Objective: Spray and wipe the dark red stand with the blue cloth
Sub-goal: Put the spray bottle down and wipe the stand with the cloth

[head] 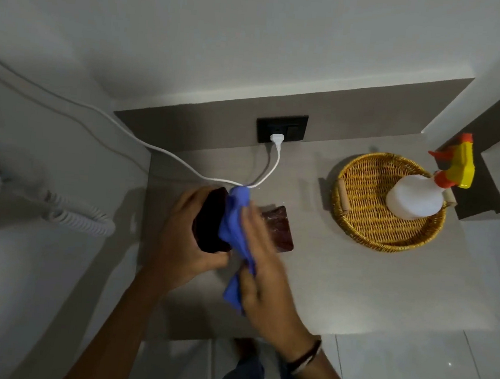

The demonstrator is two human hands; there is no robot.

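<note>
My left hand point(178, 237) grips the upright part of the dark red stand point(208, 222), holding it just above the grey counter. My right hand point(265, 275) presses the blue cloth point(235, 221) against the stand's right face; the cloth drapes down under my palm. A flat dark red piece point(280, 228) lies on the counter just right of the cloth, partly hidden by my fingers. The white spray bottle point(414, 197), with its yellow and orange trigger head, stands in the wicker basket at the right, away from both hands.
The round wicker basket point(359, 199) sits on the grey counter point(325, 280) at the right. A white plug and cable point(275, 161) run from the black wall socket point(281, 128) down past the stand. A coiled white cord point(77, 216) lies at the left.
</note>
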